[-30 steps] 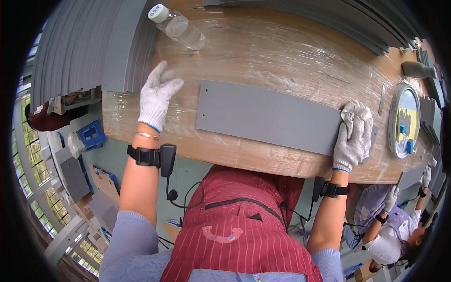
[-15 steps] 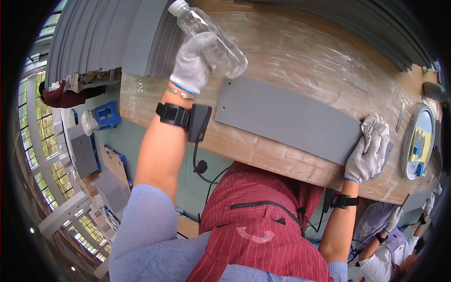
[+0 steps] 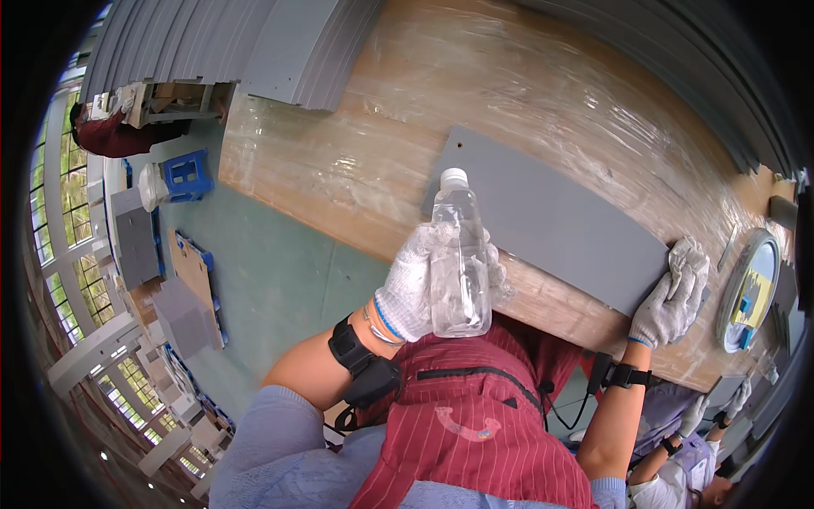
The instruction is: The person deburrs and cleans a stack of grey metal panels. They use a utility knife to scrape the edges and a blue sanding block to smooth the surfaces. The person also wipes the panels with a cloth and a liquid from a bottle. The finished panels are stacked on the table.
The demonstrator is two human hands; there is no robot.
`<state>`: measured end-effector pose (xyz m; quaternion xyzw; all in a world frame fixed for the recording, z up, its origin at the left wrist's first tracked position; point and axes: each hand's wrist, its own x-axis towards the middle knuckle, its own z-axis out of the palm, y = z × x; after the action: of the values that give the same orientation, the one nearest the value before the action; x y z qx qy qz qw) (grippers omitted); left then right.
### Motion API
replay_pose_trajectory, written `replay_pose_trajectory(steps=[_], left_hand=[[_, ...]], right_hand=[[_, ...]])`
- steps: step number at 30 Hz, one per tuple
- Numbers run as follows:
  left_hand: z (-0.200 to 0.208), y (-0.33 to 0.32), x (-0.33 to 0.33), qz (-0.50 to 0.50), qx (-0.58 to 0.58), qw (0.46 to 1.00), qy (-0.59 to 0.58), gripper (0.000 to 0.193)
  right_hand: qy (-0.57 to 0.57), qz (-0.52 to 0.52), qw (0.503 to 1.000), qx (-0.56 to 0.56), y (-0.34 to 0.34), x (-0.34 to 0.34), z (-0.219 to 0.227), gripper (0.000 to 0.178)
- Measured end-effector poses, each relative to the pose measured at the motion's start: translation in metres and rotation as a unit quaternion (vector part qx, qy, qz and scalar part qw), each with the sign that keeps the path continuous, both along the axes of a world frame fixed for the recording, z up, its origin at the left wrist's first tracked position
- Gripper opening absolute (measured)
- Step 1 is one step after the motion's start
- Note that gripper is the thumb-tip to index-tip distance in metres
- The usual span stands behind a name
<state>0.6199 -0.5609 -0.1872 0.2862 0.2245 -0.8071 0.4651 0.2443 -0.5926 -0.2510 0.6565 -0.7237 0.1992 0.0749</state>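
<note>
Overhead, plastic-wrapped wooden table [image 3: 356, 153], factory hall.

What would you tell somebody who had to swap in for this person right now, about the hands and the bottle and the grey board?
Left hand: gloved, wrapped around a clear plastic bottle with its white cap on, lifted off the table and close to the body.
Right hand: gloved, pressing a crumpled cloth on the right end of the grey board.
The grey board lies flat on the plastic-wrapped wooden table, near its front edge.
Done: bottle picked up.
Left: bottle is unopened; whether the board has been wiped cannot be told.
</note>
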Motion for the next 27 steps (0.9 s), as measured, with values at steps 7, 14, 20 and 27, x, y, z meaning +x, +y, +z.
replay_pose_trajectory(steps=[7, 14, 20, 27], left_hand=[[-0.013, -0.017, 0.024, -0.041, -0.006, 0.999, -0.016, 0.044], [0.003, -0.098, 0.09, -0.07, -0.221, 0.824, -0.516, 0.041], [-0.034, -0.15, 0.127, -0.052, -0.321, 0.404, -0.855, 0.063], [-0.028, -0.154, 0.115, 0.047, -0.237, 0.622, -0.745, 0.068]], right_hand=[[0.001, -0.019, 1.0, -0.005, 0.0, 0.003, -0.002, 0.037], [0.019, -0.018, 1.0, 0.004, 0.001, 0.005, 0.0, 0.034], [-0.008, 0.001, 1.0, 0.001, 0.001, 0.005, -0.004, 0.035], [-0.019, -0.002, 1.0, 0.019, 0.004, -0.003, -0.01, 0.038]])
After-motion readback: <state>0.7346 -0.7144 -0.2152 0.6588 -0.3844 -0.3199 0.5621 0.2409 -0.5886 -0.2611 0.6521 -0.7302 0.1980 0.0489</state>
